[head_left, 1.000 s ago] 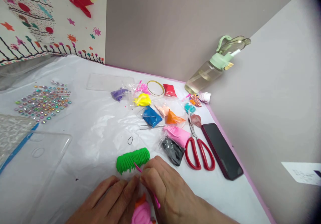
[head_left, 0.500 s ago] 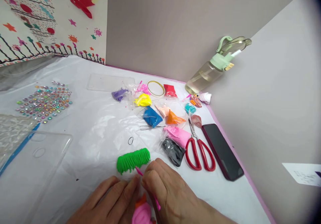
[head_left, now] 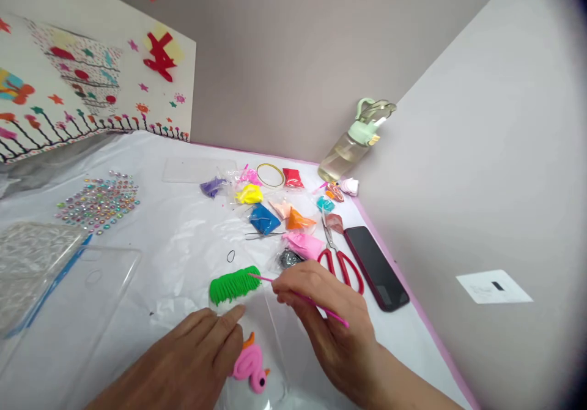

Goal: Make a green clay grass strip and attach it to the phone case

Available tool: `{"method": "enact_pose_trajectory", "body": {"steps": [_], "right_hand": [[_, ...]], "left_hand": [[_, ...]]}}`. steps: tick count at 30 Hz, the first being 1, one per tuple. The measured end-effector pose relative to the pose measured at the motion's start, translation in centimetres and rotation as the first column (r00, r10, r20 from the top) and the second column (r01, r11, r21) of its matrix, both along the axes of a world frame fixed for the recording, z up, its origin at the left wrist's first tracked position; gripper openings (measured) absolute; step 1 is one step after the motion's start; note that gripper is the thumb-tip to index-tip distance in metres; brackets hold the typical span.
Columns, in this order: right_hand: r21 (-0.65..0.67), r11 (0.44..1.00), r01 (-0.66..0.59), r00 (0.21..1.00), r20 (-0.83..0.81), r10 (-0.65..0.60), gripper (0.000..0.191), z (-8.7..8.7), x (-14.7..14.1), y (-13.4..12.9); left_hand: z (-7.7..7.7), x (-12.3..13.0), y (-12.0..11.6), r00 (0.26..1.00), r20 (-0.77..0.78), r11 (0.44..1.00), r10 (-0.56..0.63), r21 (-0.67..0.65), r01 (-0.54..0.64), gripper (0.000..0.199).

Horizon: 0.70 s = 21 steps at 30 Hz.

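Ridged green clay [head_left: 235, 285] forms a wide strip at the top of a clear phone case [head_left: 275, 336]. My right hand [head_left: 325, 318] pinches a thin pink tool [head_left: 305, 300], whose tip touches the strip's upper right part. Just below the strip, my left hand [head_left: 202, 349] lies palm down with its fingers extended, the index fingertip near the clay's lower edge. A pink clay flamingo-like figure [head_left: 248, 361] with orange bits and a black eye sits on the case beside the left hand.
Bagged clay, such as blue [head_left: 265, 219] and pink [head_left: 303, 245], lies beyond the hands. Red-handled scissors [head_left: 340, 263], a phone [head_left: 376, 268] and a bottle [head_left: 346, 153] stand or lie right. Colored gems [head_left: 98, 202] and another clear case [head_left: 87, 294] are left.
My right hand has moved up and right, shifting the tool tip from the strip's lower edge to its upper right. More of the pink figure shows. The camera view has shifted.
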State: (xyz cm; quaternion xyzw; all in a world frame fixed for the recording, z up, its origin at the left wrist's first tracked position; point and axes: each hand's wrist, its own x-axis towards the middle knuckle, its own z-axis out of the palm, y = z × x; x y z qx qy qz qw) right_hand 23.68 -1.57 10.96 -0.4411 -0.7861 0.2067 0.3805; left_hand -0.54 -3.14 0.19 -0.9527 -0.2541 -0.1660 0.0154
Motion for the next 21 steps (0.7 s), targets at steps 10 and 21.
{"method": "enact_pose_trajectory", "body": {"steps": [10,21], "right_hand": [[-0.03,0.989,-0.145,0.792,0.596,0.134,0.036,1.4,2.9,-3.6],[-0.064,0.992,0.109,0.695,0.719,-0.03,0.049,0.9,2.4,-9.2]], "left_hand": [[1.9,-1.6,0.7,0.993,0.106,0.998,-0.045,-0.028,0.048,0.069],[7.0,-1.9,0.0,0.941,0.162,0.763,0.296,-0.633,-0.131,0.04]]}}
